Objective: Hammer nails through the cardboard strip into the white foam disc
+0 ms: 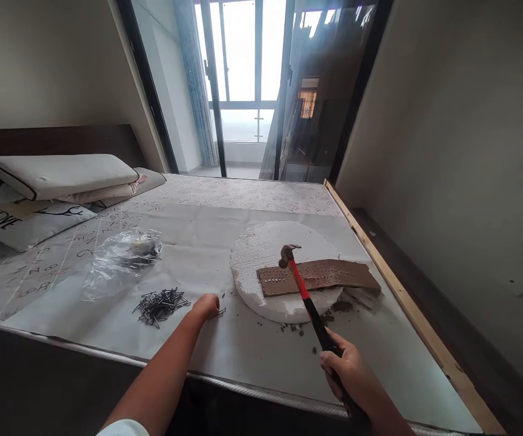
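Observation:
My right hand (345, 365) is wrapped round the black lower handle of a claw hammer (301, 280). The hammer's head and red neck pass in front of a brown strip (349, 274) dotted with holes and rows of nail heads. Under the strip lies a round white foam disc (265, 242) with a rough surface. My left hand (206, 306) is closed, low over the sheet to the left of the disc, and a nail (222, 311) sticks out at its fingertips. Left of that hand is a loose pile of nails (159, 307).
A clear plastic bag (122, 257) with something dark in it lies behind the nails. Dark crumbs (294, 327) litter the pale sheet (188, 233) near the disc. Pillows (65, 174) rest at the far left, and a wooden rail (397, 290) edges the mattress at right.

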A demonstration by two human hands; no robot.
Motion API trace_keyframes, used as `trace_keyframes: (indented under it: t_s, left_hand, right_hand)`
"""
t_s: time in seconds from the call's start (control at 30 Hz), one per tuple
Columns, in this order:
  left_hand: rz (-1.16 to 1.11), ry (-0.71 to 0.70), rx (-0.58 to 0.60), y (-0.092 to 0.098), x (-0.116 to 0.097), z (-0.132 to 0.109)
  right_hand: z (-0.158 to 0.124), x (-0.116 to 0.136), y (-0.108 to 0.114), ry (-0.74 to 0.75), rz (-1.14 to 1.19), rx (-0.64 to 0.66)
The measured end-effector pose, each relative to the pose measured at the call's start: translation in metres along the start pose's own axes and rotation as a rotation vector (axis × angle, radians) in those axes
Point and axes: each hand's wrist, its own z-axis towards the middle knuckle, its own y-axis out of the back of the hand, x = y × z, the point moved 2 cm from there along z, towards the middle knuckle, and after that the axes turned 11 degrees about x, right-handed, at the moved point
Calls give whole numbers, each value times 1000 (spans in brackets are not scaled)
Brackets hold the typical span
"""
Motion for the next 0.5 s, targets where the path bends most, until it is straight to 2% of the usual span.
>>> trace_keyframes:
  t_s: [0.13,0.2,0.27,0.33,0.4,0.43,0.5]
  left_hand:
    - [70,52,69,1,-4,6]
    - [85,65,34,12,-10,6]
    - [80,50,-57,25,-22,2]
    - [10,-50,-244,38,-44,-4]
    - [-149,-228,-371,42,-73,-10]
    - [-259,-296,-390,41,-88,-12]
    - [-459,-396,-339,33,-118,-10]
  right_hand:
    - [-1,3,3,-2,3,-17]
    - [-2,5,5,-3,-9,-23]
    - [-2,6,8,3,-10,-31]
    - [-2,7,11,12,7,-41]
    - [-2,7,13,20,29,-48]
    - [-2,8,13,25,38,-48]
    - [-2,9,13,37,51,-44]
